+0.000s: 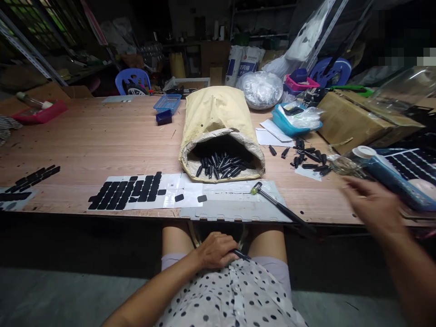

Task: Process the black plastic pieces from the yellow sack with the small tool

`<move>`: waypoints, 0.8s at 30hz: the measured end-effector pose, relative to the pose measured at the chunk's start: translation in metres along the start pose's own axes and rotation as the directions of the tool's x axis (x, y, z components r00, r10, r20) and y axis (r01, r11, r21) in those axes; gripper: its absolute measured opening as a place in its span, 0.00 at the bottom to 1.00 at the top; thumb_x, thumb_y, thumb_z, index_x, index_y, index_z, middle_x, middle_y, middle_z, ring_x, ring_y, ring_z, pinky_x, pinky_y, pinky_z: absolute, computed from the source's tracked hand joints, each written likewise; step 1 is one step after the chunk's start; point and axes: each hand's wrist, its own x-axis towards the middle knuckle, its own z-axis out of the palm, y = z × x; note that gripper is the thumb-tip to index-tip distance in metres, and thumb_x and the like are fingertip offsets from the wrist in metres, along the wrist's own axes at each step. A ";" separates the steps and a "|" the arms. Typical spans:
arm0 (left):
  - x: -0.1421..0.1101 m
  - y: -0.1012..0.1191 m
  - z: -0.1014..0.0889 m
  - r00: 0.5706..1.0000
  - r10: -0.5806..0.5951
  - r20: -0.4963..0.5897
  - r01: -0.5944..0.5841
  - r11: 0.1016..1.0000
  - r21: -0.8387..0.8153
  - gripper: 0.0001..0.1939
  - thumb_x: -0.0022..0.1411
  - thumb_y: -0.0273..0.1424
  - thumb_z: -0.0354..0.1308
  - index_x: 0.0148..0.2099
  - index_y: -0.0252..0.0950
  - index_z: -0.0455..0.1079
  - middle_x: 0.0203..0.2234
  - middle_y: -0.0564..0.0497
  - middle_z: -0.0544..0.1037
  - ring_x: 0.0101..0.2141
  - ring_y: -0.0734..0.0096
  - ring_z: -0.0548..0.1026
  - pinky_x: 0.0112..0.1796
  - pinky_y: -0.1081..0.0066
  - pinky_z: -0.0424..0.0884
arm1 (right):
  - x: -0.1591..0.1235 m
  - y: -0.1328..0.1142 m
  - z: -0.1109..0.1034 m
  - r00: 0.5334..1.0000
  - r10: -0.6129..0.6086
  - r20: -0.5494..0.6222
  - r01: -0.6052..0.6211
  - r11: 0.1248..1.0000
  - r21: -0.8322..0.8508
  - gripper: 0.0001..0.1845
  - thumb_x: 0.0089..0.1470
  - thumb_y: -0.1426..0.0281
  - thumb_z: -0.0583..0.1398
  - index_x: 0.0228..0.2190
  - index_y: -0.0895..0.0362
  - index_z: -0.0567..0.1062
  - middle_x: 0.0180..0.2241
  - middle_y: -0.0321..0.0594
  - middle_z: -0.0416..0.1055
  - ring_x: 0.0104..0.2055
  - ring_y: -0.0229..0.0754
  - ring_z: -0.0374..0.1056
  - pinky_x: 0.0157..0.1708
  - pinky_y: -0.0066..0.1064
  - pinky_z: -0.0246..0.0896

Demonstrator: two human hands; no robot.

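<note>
In my lap, my left hand [218,250] is closed, with the end of a black tapered piece [241,255] sticking out past its fingers. My right hand [373,206] is over the right part of the table, left of a blue bottle-like container [397,175]; motion smears its fingers. A hammer [275,202] with a yellowish head and black handle lies on a grey sheet [231,206] at the front edge. Behind that sheet, a yellow sack [218,109] opens toward me, with several black tapered pieces [223,164] inside.
Rows of black rounded pads [117,195] lie on white sheets at front left. Loose black pieces [309,156] are scattered right of the sack. A blue basin [294,120] with plastic bags and a cardboard box [354,118] stand behind them. Small blue baskets [166,104] sit left of the sack.
</note>
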 end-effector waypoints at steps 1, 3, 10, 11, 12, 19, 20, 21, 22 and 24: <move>-0.008 0.000 0.011 0.996 -0.076 0.045 0.075 0.997 0.008 0.13 0.68 0.42 0.52 0.43 0.41 0.73 0.33 0.49 0.79 0.35 0.66 0.75 0.41 0.68 0.67 | -0.006 -0.004 0.014 0.999 0.001 0.053 -0.002 1.000 0.020 0.17 0.61 0.57 0.58 0.44 0.54 0.78 0.41 0.45 0.76 0.38 0.41 0.72 0.38 0.38 0.68; -0.018 -0.004 0.027 0.940 -0.326 0.096 0.322 0.945 0.053 0.10 0.66 0.38 0.53 0.44 0.43 0.73 0.36 0.50 0.80 0.38 0.64 0.77 0.41 0.68 0.69 | -0.026 -0.016 0.049 0.982 -0.063 0.178 0.051 0.996 0.071 0.16 0.57 0.56 0.60 0.38 0.54 0.81 0.33 0.44 0.75 0.29 0.40 0.68 0.30 0.37 0.65; -0.009 0.005 0.020 0.763 -0.623 0.173 0.621 0.780 0.071 0.20 0.57 0.30 0.60 0.53 0.40 0.74 0.44 0.43 0.81 0.43 0.53 0.79 0.43 0.61 0.73 | -0.087 -0.055 0.134 0.902 -0.382 0.200 0.417 0.891 -0.178 0.12 0.57 0.64 0.58 0.37 0.53 0.81 0.33 0.44 0.71 0.33 0.44 0.61 0.30 0.34 0.54; -0.003 0.009 0.008 0.813 -0.558 0.163 0.563 0.826 0.021 0.16 0.57 0.30 0.60 0.49 0.40 0.77 0.41 0.45 0.82 0.41 0.56 0.80 0.41 0.63 0.73 | -0.089 -0.057 0.136 0.901 -0.396 0.175 0.429 0.875 -0.227 0.12 0.58 0.66 0.57 0.37 0.53 0.80 0.33 0.44 0.70 0.33 0.43 0.60 0.30 0.33 0.51; 0.003 0.011 -0.006 0.858 -0.500 0.119 0.506 0.862 -0.025 0.11 0.58 0.31 0.59 0.44 0.40 0.78 0.37 0.47 0.82 0.39 0.59 0.80 0.40 0.65 0.73 | -0.091 -0.058 0.137 0.902 -0.405 0.149 0.431 0.863 -0.263 0.12 0.59 0.67 0.56 0.37 0.53 0.80 0.33 0.44 0.70 0.33 0.43 0.59 0.30 0.33 0.49; 0.075 -0.043 -0.138 0.566 -0.592 -0.573 0.739 0.673 0.034 0.10 0.63 0.29 0.55 0.42 0.35 0.77 0.39 0.42 0.80 0.41 0.59 0.78 0.42 0.65 0.74 | -0.093 -0.060 0.141 0.917 -0.388 0.092 0.398 0.874 -0.279 0.12 0.59 0.68 0.56 0.37 0.53 0.80 0.33 0.44 0.68 0.34 0.43 0.56 0.31 0.33 0.45; 0.083 -0.054 -0.149 0.507 -0.633 -0.585 0.802 0.594 0.052 0.09 0.62 0.30 0.57 0.41 0.34 0.77 0.41 0.40 0.79 0.43 0.56 0.78 0.42 0.63 0.74 | -0.093 -0.060 0.142 0.919 -0.382 0.095 0.393 0.878 -0.273 0.11 0.59 0.68 0.56 0.37 0.53 0.80 0.33 0.44 0.68 0.34 0.43 0.56 0.31 0.33 0.45; 0.090 -0.064 -0.157 0.459 -0.676 -0.577 0.851 0.521 0.066 0.08 0.60 0.31 0.58 0.40 0.33 0.76 0.42 0.38 0.79 0.44 0.53 0.78 0.43 0.62 0.74 | -0.093 -0.060 0.142 0.920 -0.380 0.095 0.391 0.879 -0.272 0.11 0.59 0.68 0.56 0.37 0.53 0.80 0.33 0.44 0.68 0.34 0.43 0.56 0.31 0.33 0.45; 0.095 -0.072 -0.161 0.424 -0.719 -0.551 0.883 0.464 0.074 0.08 0.59 0.31 0.60 0.39 0.33 0.76 0.42 0.37 0.79 0.45 0.51 0.78 0.43 0.62 0.73 | -0.093 -0.060 0.143 0.919 -0.384 0.092 0.394 0.877 -0.277 0.11 0.59 0.68 0.56 0.36 0.53 0.80 0.33 0.44 0.68 0.34 0.43 0.56 0.31 0.32 0.45; 0.097 -0.082 -0.163 0.385 -0.783 -0.489 0.913 0.402 0.075 0.06 0.58 0.29 0.61 0.37 0.33 0.76 0.41 0.36 0.79 0.45 0.50 0.78 0.43 0.62 0.73 | -0.093 -0.060 0.143 0.914 -0.396 0.084 0.402 0.865 -0.299 0.12 0.60 0.67 0.56 0.36 0.53 0.80 0.32 0.43 0.68 0.33 0.43 0.56 0.31 0.32 0.46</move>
